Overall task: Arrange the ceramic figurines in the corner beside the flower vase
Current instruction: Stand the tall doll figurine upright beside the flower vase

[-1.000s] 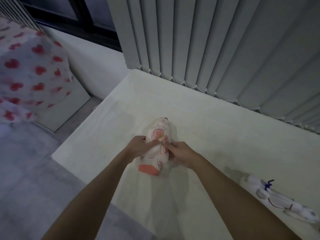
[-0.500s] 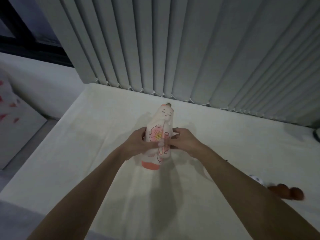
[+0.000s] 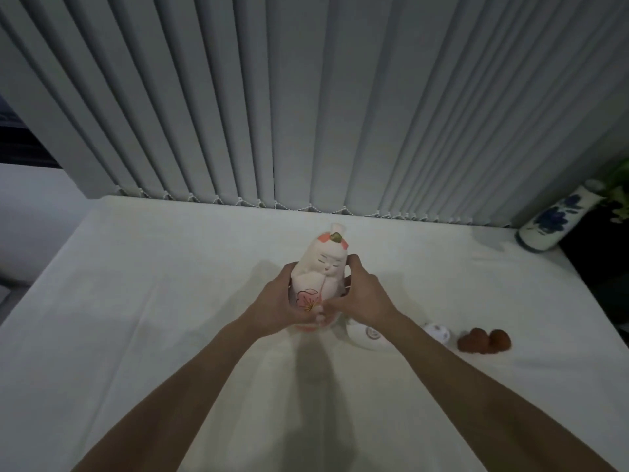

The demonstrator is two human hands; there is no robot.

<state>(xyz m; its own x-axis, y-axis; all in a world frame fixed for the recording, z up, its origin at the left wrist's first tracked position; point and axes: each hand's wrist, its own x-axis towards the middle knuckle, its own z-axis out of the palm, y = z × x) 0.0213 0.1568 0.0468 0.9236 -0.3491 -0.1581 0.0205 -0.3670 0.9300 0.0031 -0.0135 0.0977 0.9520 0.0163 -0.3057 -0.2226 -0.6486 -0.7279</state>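
A pale ceramic doll figurine with a pink flower on its robe and a red base is held upright over the middle of the white table. My left hand grips its left side and my right hand grips its right side. A white figurine lies on the table just right of my right wrist, partly hidden by my forearm. Further right is a small brown figurine. The white flower vase with blue blooms stands in the far right corner.
Grey vertical blinds hang along the table's far edge. A small white spotted piece lies between the white and brown figurines. Green leaves rise from the vase. The table's right edge drops to dark floor.
The doll figurine has gone from lying tilted to upright between both hands. The view has swung right, so the vase and brown figurine have come into sight.
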